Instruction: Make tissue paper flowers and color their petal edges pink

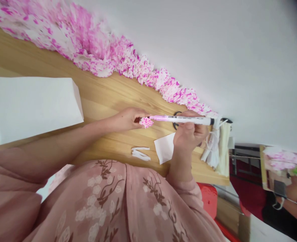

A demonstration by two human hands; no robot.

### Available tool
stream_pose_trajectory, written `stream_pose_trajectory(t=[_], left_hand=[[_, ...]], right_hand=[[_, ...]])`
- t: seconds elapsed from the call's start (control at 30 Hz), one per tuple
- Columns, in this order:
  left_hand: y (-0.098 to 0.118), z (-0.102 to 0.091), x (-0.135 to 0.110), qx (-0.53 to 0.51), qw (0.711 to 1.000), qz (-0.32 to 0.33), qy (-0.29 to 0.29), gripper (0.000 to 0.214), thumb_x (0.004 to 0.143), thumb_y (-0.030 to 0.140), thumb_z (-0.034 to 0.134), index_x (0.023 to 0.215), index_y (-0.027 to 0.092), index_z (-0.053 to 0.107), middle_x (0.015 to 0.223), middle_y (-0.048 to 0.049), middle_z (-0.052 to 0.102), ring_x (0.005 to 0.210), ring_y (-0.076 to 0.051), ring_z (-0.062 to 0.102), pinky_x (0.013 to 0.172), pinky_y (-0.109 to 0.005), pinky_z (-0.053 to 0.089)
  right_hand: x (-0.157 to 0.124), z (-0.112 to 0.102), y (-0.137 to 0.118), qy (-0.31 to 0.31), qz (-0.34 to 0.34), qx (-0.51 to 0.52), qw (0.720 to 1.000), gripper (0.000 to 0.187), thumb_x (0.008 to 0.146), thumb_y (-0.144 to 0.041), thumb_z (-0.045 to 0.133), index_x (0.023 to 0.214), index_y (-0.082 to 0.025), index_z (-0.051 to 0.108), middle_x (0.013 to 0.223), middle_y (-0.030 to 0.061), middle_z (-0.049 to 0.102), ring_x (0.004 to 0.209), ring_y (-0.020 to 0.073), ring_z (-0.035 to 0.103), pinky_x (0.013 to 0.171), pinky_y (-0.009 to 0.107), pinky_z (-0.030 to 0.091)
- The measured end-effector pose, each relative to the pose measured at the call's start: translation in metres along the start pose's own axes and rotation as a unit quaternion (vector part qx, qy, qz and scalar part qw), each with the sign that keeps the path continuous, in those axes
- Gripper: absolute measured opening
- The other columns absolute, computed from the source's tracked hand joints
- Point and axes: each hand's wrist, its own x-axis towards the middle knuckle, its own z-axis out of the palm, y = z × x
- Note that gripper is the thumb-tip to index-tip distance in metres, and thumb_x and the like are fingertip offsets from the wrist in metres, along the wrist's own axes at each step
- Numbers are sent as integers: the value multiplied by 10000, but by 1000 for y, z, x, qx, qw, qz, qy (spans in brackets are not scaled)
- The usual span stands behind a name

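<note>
We're watching the wad lying just left of the pen: the right hand [192, 134] is gripping a slim white marker with a pale-pink front end [163, 118], and the left hand [128, 119] is pinching a small crumpled white wad with magenta spots [146, 122]. The marker's long axis is running nearly level across the scene, its tip pointing left at the wad's far right edge; whether it's quite touching, we can't tell. The left hand is nearer the wad, its fingers closing on the left side.

We're noticing textures now: the wad is looking soft and ruffled, like tissue, while the barrel is showing smooth and straight. Along the far side, frilly pink-and-white spotted bunches [150, 72] are lining the pale wooden tabletop [108, 101]. A smooth stack of white sheets [32, 104] is lying left, and thin flat white strips [140, 153] are resting near, beside a small white rectangular sheet [164, 148].
</note>
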Motion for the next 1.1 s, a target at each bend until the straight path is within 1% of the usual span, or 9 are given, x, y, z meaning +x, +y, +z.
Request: stream_pose_trajectory(t=[0.1, 0.17, 0.3, 0.4, 0.6, 0.8, 0.97, 1.1], left_hand=[[-1, 0, 0, -20, 1000, -8, -5, 316, 838, 284, 625, 1098, 126, 713, 853, -24, 647, 731, -134, 542, 668, -239, 396], [-1, -1, -1, -44, 999, -19, -3, 332, 830, 289, 631, 1105, 118, 708, 867, -28, 651, 750, -138, 546, 680, -243, 405], [-1, -1, 0, -81, 996, -28, 14, 333, 808, 298, 649, 1097, 140, 704, 875, -21, 646, 758, -135, 542, 684, -239, 405], [-2, -1, 0, -77, 997, -21, 19, 301, 808, 278, 645, 1069, 143, 708, 864, -20, 638, 754, -131, 538, 690, -239, 406], [-6, 1, 0, -37, 999, -2, 15, 257, 838, 291, 634, 1034, 139, 700, 852, -32, 649, 737, -140, 550, 673, -248, 401], [-6, 1, 0, -8, 1000, 19, 15, 236, 855, 316, 618, 994, 148, 708, 867, -38, 661, 751, -149, 565, 684, -251, 404], [0, 0, 0, 6, 1000, 17, 12, 223, 859, 270, 603, 1020, 152, 705, 852, -26, 652, 729, -139, 555, 661, -236, 393], [0, -1, 0, 8, 1000, 12, 11, 169, 840, 242, 614, 952, 150, 701, 826, -21, 639, 716, -136, 548, 655, -236, 389]], right_hand=[[4, 1, 0, 26, 4, 19, 999, 345, 780, -574, 734, 727, -234, 703, 749, 4, 579, 620, 117, 522, 516, 249, 453], [6, 1, 0, 34, 9, 16, 999, 358, 764, -589, 733, 739, -233, 702, 776, 12, 598, 603, 112, 513, 490, 241, 431], [8, 0, 1, 45, 19, 12, 999, 384, 737, -614, 732, 804, -236, 716, 826, 16, 621, 581, 100, 491, 481, 239, 423], [8, 0, 2, 53, 26, 15, 998, 406, 731, -628, 731, 854, -241, 723, 861, 16, 633, 593, 97, 496, 493, 239, 431], [3, 1, 0, 27, 36, 8, 999, 384, 738, -610, 744, 803, -233, 704, 791, 6, 613, 605, 111, 522, 513, 260, 463], [-1, 1, -3, 12, 32, -33, 999, 394, 749, -633, 727, 767, -242, 680, 689, -5, 552, 622, 153, 555, 543, 309, 508], [-2, -2, -3, -4, 42, -49, 998, 391, 752, -628, 723, 755, -238, 687, 721, 7, 581, 659, 161, 574, 554, 299, 500], [-2, -3, 0, -6, 32, -59, 998, 364, 762, -599, 726, 722, -240, 692, 737, 6, 590, 675, 155, 562, 620, 317, 517]])
